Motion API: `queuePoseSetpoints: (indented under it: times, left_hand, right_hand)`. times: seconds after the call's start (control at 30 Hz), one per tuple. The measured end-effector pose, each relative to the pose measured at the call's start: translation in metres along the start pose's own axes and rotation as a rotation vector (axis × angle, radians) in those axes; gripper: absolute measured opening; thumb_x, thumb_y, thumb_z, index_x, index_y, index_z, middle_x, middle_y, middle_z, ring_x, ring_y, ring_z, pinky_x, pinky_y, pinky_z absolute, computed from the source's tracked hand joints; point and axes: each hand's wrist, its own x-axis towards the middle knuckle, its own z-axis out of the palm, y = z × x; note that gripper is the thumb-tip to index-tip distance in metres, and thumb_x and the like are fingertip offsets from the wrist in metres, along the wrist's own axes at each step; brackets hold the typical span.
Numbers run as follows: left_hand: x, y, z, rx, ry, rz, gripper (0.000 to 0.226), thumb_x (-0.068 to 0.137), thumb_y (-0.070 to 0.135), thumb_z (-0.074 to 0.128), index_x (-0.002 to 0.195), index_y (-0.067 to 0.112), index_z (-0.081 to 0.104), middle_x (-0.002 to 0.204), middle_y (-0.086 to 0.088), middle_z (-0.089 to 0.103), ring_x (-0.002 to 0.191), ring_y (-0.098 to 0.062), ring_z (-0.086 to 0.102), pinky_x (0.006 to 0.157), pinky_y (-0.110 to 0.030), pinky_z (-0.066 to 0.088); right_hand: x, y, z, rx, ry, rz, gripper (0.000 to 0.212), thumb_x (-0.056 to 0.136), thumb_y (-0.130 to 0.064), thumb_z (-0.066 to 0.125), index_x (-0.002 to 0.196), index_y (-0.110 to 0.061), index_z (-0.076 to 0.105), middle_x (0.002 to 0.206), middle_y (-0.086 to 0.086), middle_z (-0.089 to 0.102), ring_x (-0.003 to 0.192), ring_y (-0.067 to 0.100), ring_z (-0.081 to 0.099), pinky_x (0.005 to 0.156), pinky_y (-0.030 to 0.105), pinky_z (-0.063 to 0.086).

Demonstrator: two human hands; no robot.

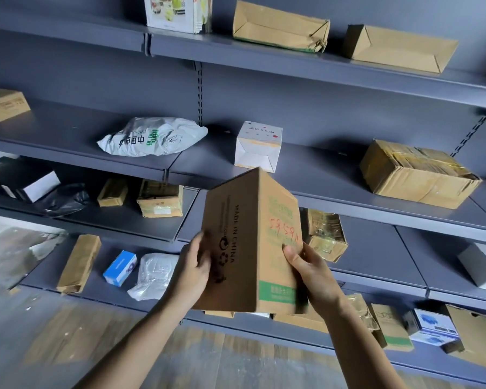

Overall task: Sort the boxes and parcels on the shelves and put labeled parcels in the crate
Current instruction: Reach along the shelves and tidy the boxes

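Both arms up front: left grip (pixel 192 272) curled round box (pixel 247 237) on its left face, right grip (pixel 310 272) holding right face, thumb by red scrawl. Held upright, corner-on, in air before shelves (pixel 328 175), below white carton (pixel 260 146).

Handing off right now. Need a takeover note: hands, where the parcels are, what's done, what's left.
Left hand and right hand: both grip the cardboard box, held up before the shelves; red writing on its right face.
Middle shelf: mail bag, white box, taped brown box.
Done: nothing visibly crated; no crate in view.
Left: check this box for a label, then sort the rest.
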Motion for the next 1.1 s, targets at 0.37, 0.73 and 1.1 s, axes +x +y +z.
queuePoseSetpoints:
  times: [0.37, 0.73, 1.1]
  left_hand:
    - [-0.006, 0.002, 0.002, -0.268, -0.201, -0.211, 0.094, 0.056, 0.092, 0.056, 0.136, 0.043, 0.044, 0.125, 0.018, 0.050, 0.125, -0.009, 0.045, 0.116, -0.037, 0.029]
    - [-0.009, 0.006, -0.016, -0.186, -0.259, -0.189, 0.108, 0.048, 0.102, 0.044, 0.137, 0.041, 0.053, 0.143, 0.016, 0.052, 0.135, -0.010, 0.043, 0.116, -0.045, 0.031]
    - [-0.020, 0.015, -0.023, -0.360, -0.444, -0.235, 0.055, 0.082, 0.067, 0.054, 0.122, 0.030, 0.062, 0.115, 0.005, 0.072, 0.114, -0.017, 0.064, 0.106, -0.047, 0.040]
  right_hand:
    - [-0.009, -0.013, 0.010, -0.013, -0.026, -0.050, 0.028, 0.097, -0.026, 0.059, 0.122, -0.014, 0.063, 0.114, 0.010, 0.073, 0.105, 0.031, 0.070, 0.091, 0.043, 0.056]
    - [-0.013, -0.020, 0.002, 0.052, -0.054, 0.026, 0.040, 0.107, -0.030, 0.032, 0.122, -0.016, 0.065, 0.111, 0.015, 0.073, 0.095, 0.027, 0.072, 0.069, 0.032, 0.058]
    - [-0.006, -0.010, -0.001, -0.076, -0.183, -0.002, 0.057, 0.092, -0.065, 0.053, 0.140, -0.035, 0.049, 0.133, 0.006, 0.062, 0.127, 0.031, 0.057, 0.106, 0.064, 0.041]
